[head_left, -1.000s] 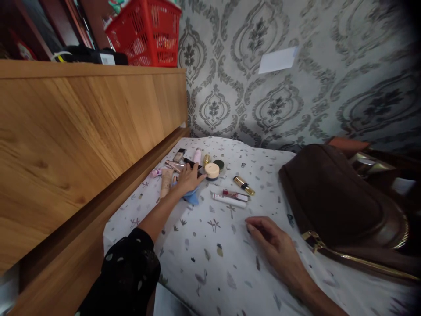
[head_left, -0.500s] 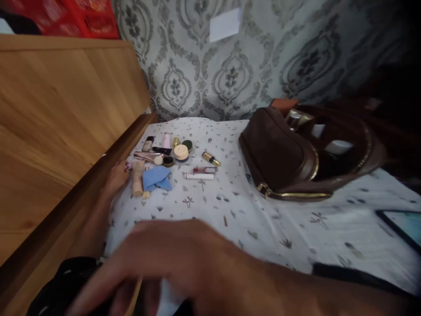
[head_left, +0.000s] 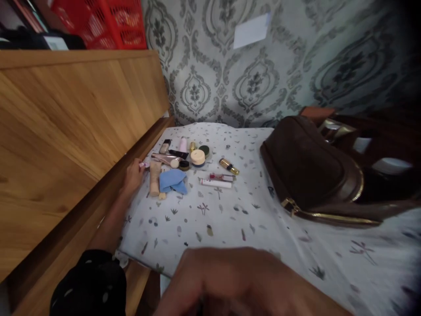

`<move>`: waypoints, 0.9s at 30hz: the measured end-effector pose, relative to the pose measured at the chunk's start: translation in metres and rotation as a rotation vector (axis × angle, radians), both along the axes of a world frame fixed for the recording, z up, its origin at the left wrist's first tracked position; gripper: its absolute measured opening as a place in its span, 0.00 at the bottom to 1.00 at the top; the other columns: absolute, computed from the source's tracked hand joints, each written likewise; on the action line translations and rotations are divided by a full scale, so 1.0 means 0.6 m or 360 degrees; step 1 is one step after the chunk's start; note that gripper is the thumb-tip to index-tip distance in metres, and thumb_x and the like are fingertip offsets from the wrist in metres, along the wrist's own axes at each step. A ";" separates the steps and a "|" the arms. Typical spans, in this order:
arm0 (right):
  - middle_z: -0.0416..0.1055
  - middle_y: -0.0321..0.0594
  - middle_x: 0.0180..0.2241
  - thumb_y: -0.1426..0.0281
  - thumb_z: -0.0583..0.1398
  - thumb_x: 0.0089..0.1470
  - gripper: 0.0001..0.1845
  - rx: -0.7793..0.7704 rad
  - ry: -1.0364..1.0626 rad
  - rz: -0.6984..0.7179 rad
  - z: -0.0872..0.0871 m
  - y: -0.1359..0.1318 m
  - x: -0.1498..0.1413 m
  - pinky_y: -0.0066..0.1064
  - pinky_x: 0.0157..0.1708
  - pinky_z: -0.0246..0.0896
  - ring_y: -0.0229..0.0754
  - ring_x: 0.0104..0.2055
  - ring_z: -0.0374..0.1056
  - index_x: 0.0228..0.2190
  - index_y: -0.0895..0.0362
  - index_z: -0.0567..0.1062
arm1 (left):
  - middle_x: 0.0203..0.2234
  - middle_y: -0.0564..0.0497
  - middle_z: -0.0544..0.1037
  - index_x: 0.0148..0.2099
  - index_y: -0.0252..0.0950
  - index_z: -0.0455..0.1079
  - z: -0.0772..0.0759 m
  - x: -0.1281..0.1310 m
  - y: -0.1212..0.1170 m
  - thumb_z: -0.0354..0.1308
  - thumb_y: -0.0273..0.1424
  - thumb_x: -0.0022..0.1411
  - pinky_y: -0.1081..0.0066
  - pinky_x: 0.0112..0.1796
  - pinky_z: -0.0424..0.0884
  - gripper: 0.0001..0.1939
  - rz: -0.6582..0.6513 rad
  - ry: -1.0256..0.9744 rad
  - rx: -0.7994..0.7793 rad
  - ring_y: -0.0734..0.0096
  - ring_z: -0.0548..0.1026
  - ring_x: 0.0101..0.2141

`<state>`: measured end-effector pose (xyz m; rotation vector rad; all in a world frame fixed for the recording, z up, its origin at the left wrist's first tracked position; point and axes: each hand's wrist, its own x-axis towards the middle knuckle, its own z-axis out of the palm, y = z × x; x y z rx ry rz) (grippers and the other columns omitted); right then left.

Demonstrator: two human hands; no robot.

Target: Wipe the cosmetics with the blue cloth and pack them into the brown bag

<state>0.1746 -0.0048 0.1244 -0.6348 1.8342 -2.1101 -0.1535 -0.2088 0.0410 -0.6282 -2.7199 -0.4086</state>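
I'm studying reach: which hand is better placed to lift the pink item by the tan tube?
Likely the left hand: it's at the pink item; the right hand is farther off, near the camera.

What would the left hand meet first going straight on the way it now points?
The small pink item comes first; the left hand seems to be touching it. Beyond that, probably the long rose-gold item, though depth is hard to judge here.

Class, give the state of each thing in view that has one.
Brown bag, unzipped and open
Blue cloth, crumpled
Cream-topped jar, lid on
Beige tube, lying flat
White tube, lying flat
Gold-and-black tube, lying flat
Left hand, at small pink item
Right hand, close, blurred
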 end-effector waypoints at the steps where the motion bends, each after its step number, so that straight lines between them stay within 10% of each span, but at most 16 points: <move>1: 0.78 0.39 0.35 0.57 0.59 0.58 0.15 0.0039 -0.0033 -0.0143 0.005 0.003 -0.006 0.29 0.33 0.70 0.41 0.36 0.74 0.42 0.48 0.80 | 0.38 0.43 0.77 0.49 0.33 0.66 0.004 0.001 0.001 0.46 0.32 0.66 0.65 0.43 0.70 0.14 0.0004 0.0028 0.0028 0.60 0.75 0.40; 5: 0.72 0.37 0.26 0.64 0.61 0.54 0.08 0.0169 -0.0242 -0.0822 -0.051 0.012 -0.059 0.25 0.25 0.63 0.37 0.28 0.69 0.32 0.54 0.78 | 0.41 0.43 0.76 0.49 0.34 0.67 0.024 0.006 0.012 0.47 0.32 0.65 0.64 0.46 0.68 0.13 0.0015 0.0138 0.0101 0.59 0.74 0.44; 11: 0.70 0.35 0.24 0.59 0.65 0.48 0.14 0.0111 -0.0300 -0.1151 -0.174 0.047 -0.101 0.27 0.25 0.62 0.38 0.27 0.67 0.31 0.57 0.75 | 0.47 0.41 0.74 0.53 0.35 0.68 0.062 0.057 0.061 0.43 0.31 0.68 0.58 0.47 0.67 0.16 -0.0162 0.0488 -0.0033 0.52 0.70 0.48; 17: 0.76 0.45 0.39 0.49 0.66 0.47 0.31 -0.0549 -0.0642 -0.1079 -0.179 0.063 -0.094 0.35 0.35 0.70 0.45 0.38 0.75 0.47 0.55 0.72 | 0.45 0.38 0.75 0.57 0.35 0.68 0.045 0.213 0.158 0.40 0.31 0.71 0.53 0.44 0.70 0.20 -0.0718 0.0473 -0.0270 0.47 0.72 0.47; 21: 0.77 0.41 0.34 0.50 0.64 0.49 0.22 -0.0800 -0.0714 -0.1031 -0.183 0.073 -0.102 0.34 0.36 0.71 0.43 0.36 0.75 0.37 0.55 0.75 | 0.48 0.45 0.76 0.61 0.46 0.66 0.016 0.304 0.200 0.43 0.37 0.72 0.61 0.42 0.74 0.20 -0.1171 0.0265 -0.0180 0.55 0.74 0.47; 24: 0.76 0.38 0.32 0.59 0.67 0.49 0.13 -0.0814 -0.0672 -0.1208 -0.184 0.083 -0.102 0.29 0.33 0.70 0.39 0.33 0.73 0.31 0.56 0.76 | 0.51 0.46 0.75 0.61 0.43 0.66 0.009 0.303 0.192 0.45 0.40 0.72 0.63 0.51 0.72 0.20 -0.1378 0.0112 -0.0079 0.59 0.73 0.51; 27: 0.76 0.38 0.34 0.65 0.67 0.48 0.14 -0.0773 -0.0775 -0.1271 -0.180 0.092 -0.095 0.28 0.33 0.70 0.39 0.32 0.75 0.37 0.56 0.78 | 0.54 0.42 0.72 0.58 0.38 0.66 -0.002 0.248 0.163 0.43 0.35 0.72 0.58 0.55 0.67 0.19 -0.0988 0.0118 -0.0155 0.58 0.70 0.54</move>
